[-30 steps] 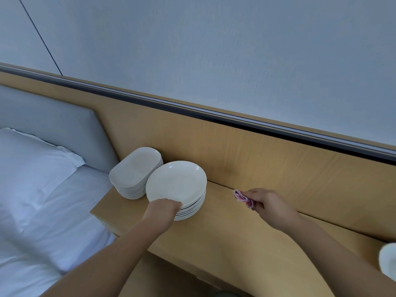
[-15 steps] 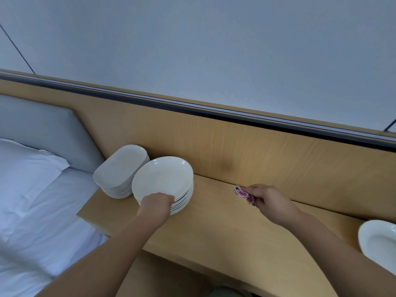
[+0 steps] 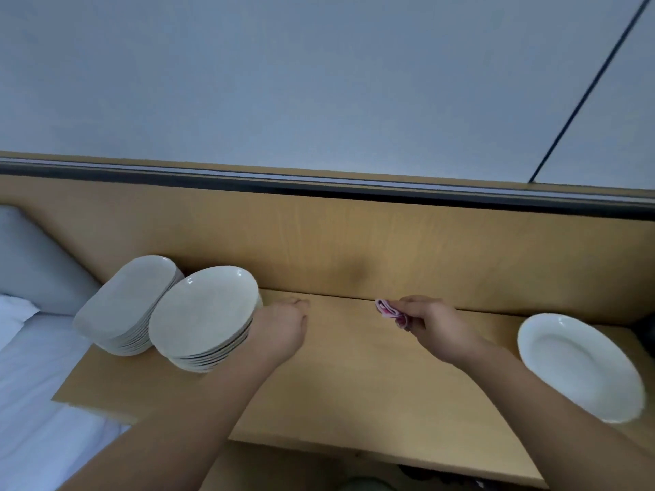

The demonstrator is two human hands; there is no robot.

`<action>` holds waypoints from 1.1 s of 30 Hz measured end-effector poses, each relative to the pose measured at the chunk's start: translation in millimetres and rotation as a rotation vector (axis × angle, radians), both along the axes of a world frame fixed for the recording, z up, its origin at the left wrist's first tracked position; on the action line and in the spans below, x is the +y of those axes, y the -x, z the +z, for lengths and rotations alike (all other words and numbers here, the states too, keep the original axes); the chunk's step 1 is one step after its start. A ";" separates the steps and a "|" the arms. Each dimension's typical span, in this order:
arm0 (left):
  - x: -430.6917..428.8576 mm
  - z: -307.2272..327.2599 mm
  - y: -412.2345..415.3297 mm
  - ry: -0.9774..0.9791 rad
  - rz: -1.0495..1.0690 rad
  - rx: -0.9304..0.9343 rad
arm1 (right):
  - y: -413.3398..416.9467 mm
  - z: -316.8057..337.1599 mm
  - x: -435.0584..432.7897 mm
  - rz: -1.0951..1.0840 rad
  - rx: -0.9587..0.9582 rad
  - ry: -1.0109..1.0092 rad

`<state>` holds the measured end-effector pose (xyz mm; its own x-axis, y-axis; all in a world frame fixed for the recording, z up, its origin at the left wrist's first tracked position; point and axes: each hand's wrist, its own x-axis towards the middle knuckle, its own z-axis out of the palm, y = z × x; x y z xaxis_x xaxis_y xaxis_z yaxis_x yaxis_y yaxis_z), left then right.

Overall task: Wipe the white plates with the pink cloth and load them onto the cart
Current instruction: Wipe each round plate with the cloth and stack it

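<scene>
Two stacks of white plates stand at the left end of the wooden shelf (image 3: 354,391): an oblong stack (image 3: 124,306) and, to its right, a round stack (image 3: 202,313). My left hand (image 3: 280,327) is at the right rim of the round stack, fingers curled against the top plate's edge, and that plate sits tilted. My right hand (image 3: 436,324) holds the bunched pink cloth (image 3: 390,310) above the middle of the shelf, near the back panel. A single white plate (image 3: 581,366) lies at the shelf's right end. No cart is in view.
A wooden back panel (image 3: 354,249) with a dark rail rises behind the shelf. A bed with white sheets (image 3: 32,419), a pillow (image 3: 14,313) and a grey headboard (image 3: 32,264) borders the shelf's left end. Bare wood lies between the stacks and the single plate.
The view has swung right, bringing the single plate fully in. My left hand has slid from the front edge of the round stack to its right rim. My right hand still holds the cloth.
</scene>
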<state>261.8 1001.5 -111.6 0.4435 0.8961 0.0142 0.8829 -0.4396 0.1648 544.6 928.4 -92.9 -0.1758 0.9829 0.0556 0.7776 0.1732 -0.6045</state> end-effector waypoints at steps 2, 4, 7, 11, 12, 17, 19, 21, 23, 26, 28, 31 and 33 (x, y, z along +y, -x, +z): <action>0.9 -1.5 -36.7 0.014 -0.061 0.012 | -23.7 2.0 -16.6 -0.068 0.009 0.001; -2.9 -2.9 -76.9 0.017 -0.131 0.012 | -50.4 4.3 -36.4 -0.152 0.019 0.022; -14.5 -8.9 -142.9 0.048 -0.244 0.009 | -95.0 4.3 -73.1 -0.293 0.012 0.023; -31.5 -30.3 -232.2 0.156 -0.426 -0.057 | -149.5 -2.3 -124.0 -0.478 0.037 0.064; -36.9 -35.8 -252.7 0.182 -0.465 -0.072 | -161.9 -4.5 -134.9 -0.505 0.038 0.077; -57.7 -53.5 -338.2 0.263 -0.489 -0.060 | -218.6 -25.1 -174.1 -0.603 0.077 0.115; -61.2 -61.0 -366.0 0.311 -0.439 -0.055 | -235.4 -34.4 -181.4 -0.607 0.083 0.111; -65.0 -66.4 -389.0 0.381 -0.382 -0.059 | -248.6 -42.3 -184.0 -0.592 0.075 0.104; -67.6 -71.2 -406.4 0.430 -0.326 -0.065 | -259.6 -50.0 -184.2 -0.569 0.065 0.112; -68.2 -79.1 -424.2 0.462 -0.261 -0.028 | -271.7 -58.0 -184.1 -0.533 0.044 0.140; -68.8 -85.9 -433.4 0.480 -0.249 0.012 | -277.6 -61.0 -183.8 -0.529 0.033 0.161; -71.0 -85.9 -442.8 0.497 -0.198 0.007 | -282.3 -63.9 -183.0 -0.512 0.050 0.174; -72.9 -84.2 -444.7 0.552 -0.115 -0.045 | -284.2 -64.1 -181.6 -0.504 0.049 0.188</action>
<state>706.5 928.6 -195.8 0.5489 0.7218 -0.4216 0.8211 -0.3709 0.4340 828.8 746.8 -157.0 0.3182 0.9387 -0.1330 0.7065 -0.3283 -0.6270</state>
